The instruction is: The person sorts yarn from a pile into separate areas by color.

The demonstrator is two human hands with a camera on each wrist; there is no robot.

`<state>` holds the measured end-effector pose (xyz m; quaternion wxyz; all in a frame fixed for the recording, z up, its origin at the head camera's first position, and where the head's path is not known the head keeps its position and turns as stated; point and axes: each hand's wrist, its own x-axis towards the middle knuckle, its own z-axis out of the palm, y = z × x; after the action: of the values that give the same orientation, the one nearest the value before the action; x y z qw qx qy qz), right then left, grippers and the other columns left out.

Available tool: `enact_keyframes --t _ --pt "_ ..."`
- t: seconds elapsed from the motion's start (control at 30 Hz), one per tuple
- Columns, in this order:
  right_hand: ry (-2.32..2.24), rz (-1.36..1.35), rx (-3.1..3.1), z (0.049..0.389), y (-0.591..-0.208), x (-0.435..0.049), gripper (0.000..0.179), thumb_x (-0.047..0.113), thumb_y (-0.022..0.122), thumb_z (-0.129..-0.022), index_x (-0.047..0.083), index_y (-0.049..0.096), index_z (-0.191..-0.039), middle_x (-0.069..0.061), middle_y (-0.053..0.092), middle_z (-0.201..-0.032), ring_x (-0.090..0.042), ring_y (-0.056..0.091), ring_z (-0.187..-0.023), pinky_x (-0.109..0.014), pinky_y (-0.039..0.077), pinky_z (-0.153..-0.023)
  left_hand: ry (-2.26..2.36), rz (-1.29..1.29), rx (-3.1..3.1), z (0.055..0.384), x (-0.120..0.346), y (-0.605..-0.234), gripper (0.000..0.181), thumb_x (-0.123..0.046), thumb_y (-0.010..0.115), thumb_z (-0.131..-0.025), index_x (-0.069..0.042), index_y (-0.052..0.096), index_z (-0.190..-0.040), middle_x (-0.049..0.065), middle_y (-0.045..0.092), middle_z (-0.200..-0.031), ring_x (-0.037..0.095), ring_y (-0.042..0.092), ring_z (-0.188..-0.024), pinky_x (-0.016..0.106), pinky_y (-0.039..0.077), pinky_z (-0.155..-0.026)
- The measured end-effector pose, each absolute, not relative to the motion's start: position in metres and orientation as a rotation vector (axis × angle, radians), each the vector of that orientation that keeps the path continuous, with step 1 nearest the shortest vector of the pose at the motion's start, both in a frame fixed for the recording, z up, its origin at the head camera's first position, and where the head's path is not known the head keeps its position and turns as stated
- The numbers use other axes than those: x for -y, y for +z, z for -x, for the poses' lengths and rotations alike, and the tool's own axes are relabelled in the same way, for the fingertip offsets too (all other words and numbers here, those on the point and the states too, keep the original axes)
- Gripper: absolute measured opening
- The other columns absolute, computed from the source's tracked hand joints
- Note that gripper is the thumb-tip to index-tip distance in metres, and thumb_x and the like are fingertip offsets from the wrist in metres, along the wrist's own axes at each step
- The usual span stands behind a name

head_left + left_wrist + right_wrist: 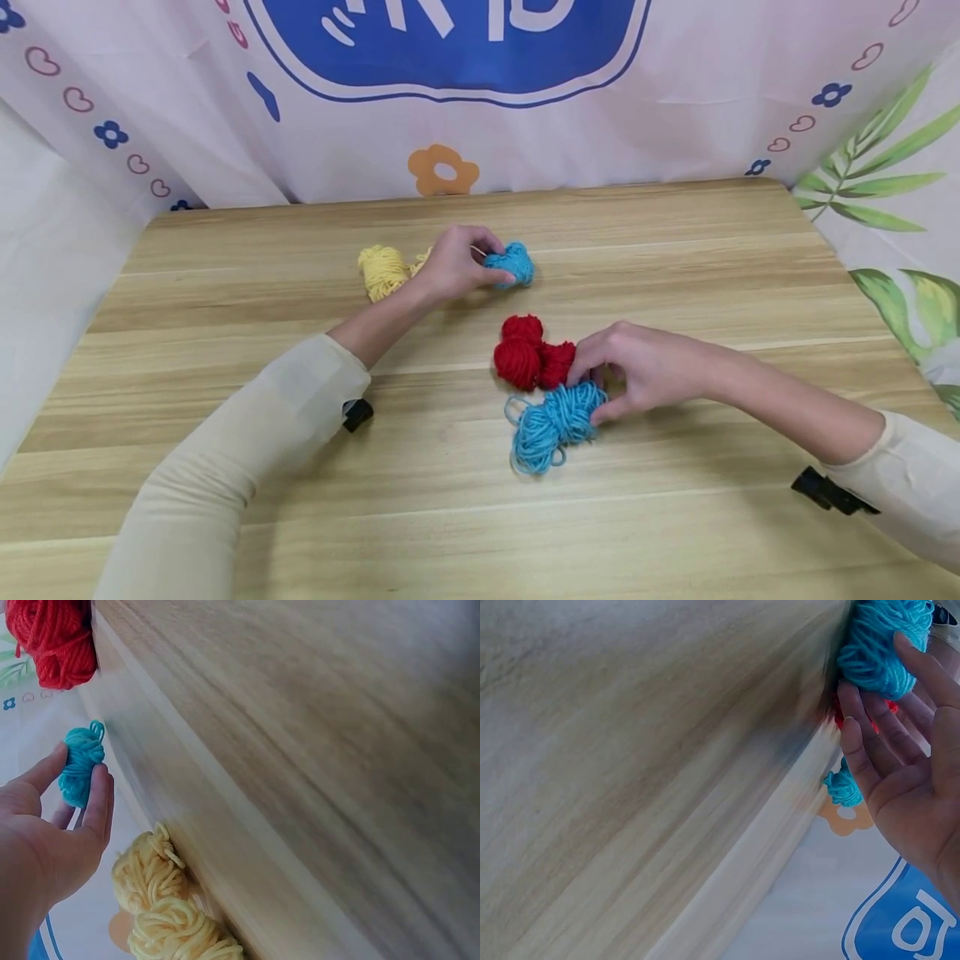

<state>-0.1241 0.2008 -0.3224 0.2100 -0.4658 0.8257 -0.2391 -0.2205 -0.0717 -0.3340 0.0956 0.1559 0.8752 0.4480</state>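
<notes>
The left grip (462, 262), seen overhead at the end of an outstretched arm, pinches a small blue bundle (513, 264), tightly wound. The right grip (637, 367) clasps a larger, loopy blue skein (553, 427) on the tabletop (450, 517), plump red yarn (517, 362) just beside it. The left wrist view uncovers two stringy yellow bundles (154, 874) near that grip, partly arm-hidden overhead. The right wrist view shows the palm, thumb across strands.

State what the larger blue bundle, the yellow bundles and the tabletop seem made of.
Larger blue bundle: matte yarn, perhaps acrylic or cotton; loose strands loop out.
Yellow bundles: similar matte yarn, in visible wound strands.
Tabletop: wood or wood-look laminate, smooth-looking; grain streaks show.
</notes>
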Motion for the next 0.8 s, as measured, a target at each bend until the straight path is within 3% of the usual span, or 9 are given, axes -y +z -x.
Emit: enact_keyframes --t 0.4,0.8 --pt "-0.609 1.318 -2.324 0.1208 -0.3228 -0.1974 0.029 0.021 0.089 -0.084 0.013 0.079 -0.109 0.006 0.074 -0.109 -0.007 0.065 -0.095 -0.030 0.059 -0.085 1.282 -0.445 -2.609 0.2235 0.0733 -0.3362 0.033 -0.010 0.086 -0.086 0.004 0.071 -0.113 0.017 0.069 -0.115 0.028 0.066 -0.104 0.036 0.056 -0.093" --pt "-0.663 1.299 -2.296 0.1192 -0.3237 -0.1955 0.016 0.011 0.086 -0.085 0.015 0.078 -0.099 0.010 0.071 -0.096 -0.005 0.060 -0.082 -0.024 0.056 -0.069 1.234 -0.432 -2.602 0.2234 0.0733 -0.3362 0.032 -0.008 0.083 -0.088 0.003 0.070 -0.116 0.018 0.068 -0.120 0.030 0.065 -0.108 0.037 0.054 -0.097"
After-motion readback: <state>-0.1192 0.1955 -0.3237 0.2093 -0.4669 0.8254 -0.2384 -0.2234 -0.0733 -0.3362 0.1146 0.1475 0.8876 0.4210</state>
